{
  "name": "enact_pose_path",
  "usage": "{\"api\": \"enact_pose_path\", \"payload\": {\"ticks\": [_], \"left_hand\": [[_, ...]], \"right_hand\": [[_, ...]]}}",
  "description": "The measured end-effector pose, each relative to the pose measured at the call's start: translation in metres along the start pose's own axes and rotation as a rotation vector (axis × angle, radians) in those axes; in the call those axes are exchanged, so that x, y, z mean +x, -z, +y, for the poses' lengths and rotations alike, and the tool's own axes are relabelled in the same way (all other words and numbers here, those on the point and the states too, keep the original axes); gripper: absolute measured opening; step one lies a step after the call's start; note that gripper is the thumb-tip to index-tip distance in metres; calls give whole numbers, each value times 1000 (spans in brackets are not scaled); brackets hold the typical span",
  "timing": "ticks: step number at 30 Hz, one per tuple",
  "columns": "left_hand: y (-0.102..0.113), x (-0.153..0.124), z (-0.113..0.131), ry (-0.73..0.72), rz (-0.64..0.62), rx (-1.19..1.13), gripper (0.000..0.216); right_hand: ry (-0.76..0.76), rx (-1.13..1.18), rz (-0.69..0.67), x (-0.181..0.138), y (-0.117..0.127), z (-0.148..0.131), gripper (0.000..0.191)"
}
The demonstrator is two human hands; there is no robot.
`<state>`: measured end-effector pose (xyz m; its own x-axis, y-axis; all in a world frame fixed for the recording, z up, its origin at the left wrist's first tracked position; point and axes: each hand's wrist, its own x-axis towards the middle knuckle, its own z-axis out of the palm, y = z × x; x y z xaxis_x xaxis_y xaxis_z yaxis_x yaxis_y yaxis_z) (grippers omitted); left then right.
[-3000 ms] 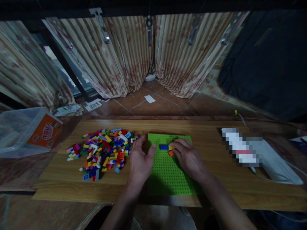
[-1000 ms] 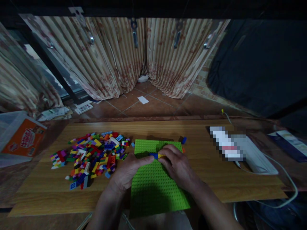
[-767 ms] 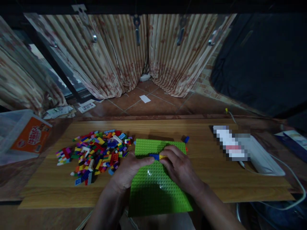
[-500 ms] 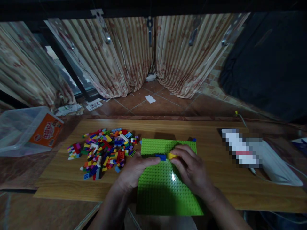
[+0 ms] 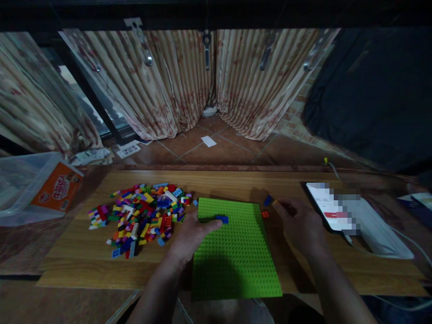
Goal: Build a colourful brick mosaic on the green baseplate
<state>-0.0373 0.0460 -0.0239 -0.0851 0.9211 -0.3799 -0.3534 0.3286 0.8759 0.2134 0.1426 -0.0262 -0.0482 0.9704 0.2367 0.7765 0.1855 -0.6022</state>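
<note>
My left hand [image 5: 188,240] grips the left edge of a green studded baseplate [image 5: 239,258]. Its thumb lies over the top, with the tip against a blue toy brick [image 5: 222,219]; the other fingers are hidden below. To the right of the plate, my right hand [image 5: 300,225] is low over the table, its fingertips pinching a small yellow brick [image 5: 275,202], mostly covered. Just left of those fingertips are another blue brick [image 5: 268,200] and an orange brick [image 5: 265,214], close to the plate's right edge.
A heap of mixed bricks [image 5: 145,211] covers the left of the wooden table [image 5: 111,270]. Beyond it stands a clear plastic box [image 5: 23,180] with an orange label. At the right lie a phone [image 5: 326,204] and a white tray [image 5: 384,234] with a cable.
My right hand has moved right, off the baseplate to the table beside it, with the yellow brick. The loose blue and orange bricks there now show. My left hand keeps its place.
</note>
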Motion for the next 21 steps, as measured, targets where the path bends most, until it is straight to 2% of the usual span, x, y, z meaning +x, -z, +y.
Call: {"api": "enact_pose_path", "payload": {"ticks": [4,7,12,16,18,21], "left_hand": [[2,9,-3,-135,125,257,41],[1,12,-5,-235,257,413,49],[1,14,-11,-249,472,541,70],[0,14,-17,-328,503,658,65],[-3,12,-21,-382,517,725,61],[-11,8,-24,-423,542,806,56]], "right_hand": [[27,-223,-76,4,0,17,26],[11,-323,-140,3,-1,21,24],[35,-238,-121,2,1,17,27],[153,-109,-212,-3,-4,13,26],[204,-98,-266,-5,-8,13,23],[236,-133,-266,-5,-10,13,18]]}}
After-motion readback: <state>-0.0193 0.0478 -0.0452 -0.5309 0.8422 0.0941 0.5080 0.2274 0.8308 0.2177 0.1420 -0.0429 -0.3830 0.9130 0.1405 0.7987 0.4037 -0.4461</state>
